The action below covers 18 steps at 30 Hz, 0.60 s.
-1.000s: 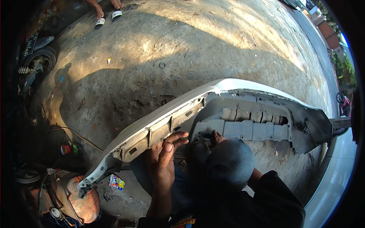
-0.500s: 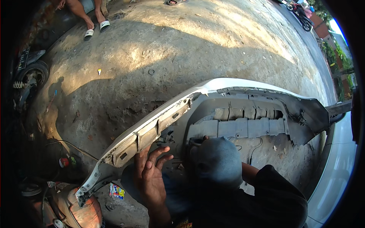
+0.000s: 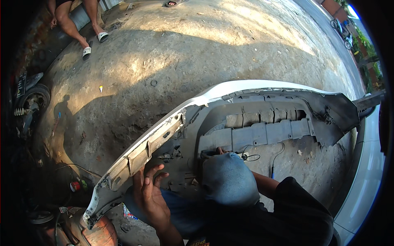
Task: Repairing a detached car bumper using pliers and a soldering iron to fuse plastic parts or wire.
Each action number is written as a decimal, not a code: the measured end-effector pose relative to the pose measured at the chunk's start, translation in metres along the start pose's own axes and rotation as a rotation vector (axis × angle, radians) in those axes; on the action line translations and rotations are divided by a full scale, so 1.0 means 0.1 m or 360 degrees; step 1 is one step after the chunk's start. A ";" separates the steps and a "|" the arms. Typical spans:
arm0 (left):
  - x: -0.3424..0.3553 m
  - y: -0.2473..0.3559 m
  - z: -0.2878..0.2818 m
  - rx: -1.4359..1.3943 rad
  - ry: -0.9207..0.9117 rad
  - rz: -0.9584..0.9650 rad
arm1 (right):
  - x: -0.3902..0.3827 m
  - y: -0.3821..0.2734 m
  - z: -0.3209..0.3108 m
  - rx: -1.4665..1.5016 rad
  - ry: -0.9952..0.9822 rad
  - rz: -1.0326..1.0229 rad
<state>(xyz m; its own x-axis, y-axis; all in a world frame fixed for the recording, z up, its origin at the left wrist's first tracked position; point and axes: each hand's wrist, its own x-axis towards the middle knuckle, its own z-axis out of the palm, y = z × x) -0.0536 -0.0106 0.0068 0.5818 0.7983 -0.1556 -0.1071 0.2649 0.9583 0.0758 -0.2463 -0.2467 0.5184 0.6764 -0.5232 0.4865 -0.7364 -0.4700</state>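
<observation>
Head view: white bumper (image 3: 230, 87) on the concrete floor (image 3: 205, 57), its grey inner side toward the person, running from near left to farther right; right end beside white car bodywork (image 3: 363, 176), the exact gap hard to judge. Left hand (image 3: 154, 197) raised under the bumper's left arm, grip wide, fingers loosely spread, index tip lost at the edge; cannot tell whether it bears any weight. Right hand (image 3: 221, 151) nearly all hidden behind a rounded faded-blue knee (image 3: 230, 178); only a bit of finger shows by the bumper's lower grey strip. State of that grip: cannot tell. Right of the knee, a blue-handled tool (image 3: 272, 172) lies on the floor, a thin dark lead rising from it. Near left, orange tank (image 3: 100, 233) cut off below, its fittings sunk in shade. Second person's legs (image 3: 65, 20) far left, cropped by the upper edge; pale sandals with small dark marks. Writing: number plate (image 3: 21, 85) at far left, pale characters skewed and dim; bright packet (image 3: 129, 212) partly covered, print illegible; coloured lettering on the black shirt (image 3: 303, 205), cut by the lower edge.
</observation>
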 end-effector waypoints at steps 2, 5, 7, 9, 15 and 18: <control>0.00 -0.03 -0.02 0.0012 -0.0009 0.0006 | 0.06 0.11 0.07 -0.0008 -0.0023 0.0104; 0.00 -0.04 -0.03 0.0100 -0.0045 -0.0009 | 0.23 0.11 0.24 -0.0011 -0.0059 0.0259; 0.00 -0.06 -0.03 0.0173 -0.0069 -0.0022 | 0.33 0.18 0.33 -0.0017 -0.0081 0.0362; 0.00 -0.08 -0.02 0.0156 -0.0047 -0.0024 | 0.42 0.33 0.53 -0.0015 -0.0093 0.0417; 0.02 -0.10 -0.02 0.0205 -0.0017 -0.0052 | 0.49 0.67 0.81 -0.0055 0.0277 0.0039; 0.06 -0.13 -0.01 0.0246 -0.0069 -0.0061 | 0.31 0.59 0.55 0.0056 0.0469 0.0100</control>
<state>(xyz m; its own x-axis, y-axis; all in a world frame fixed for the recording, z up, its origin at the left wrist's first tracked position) -0.0499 -0.0091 -0.0070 0.6175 0.7644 -0.1857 0.0394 0.2057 0.9778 0.0816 -0.2692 -0.3296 0.7312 0.5995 -0.3256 0.4249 -0.7736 -0.4702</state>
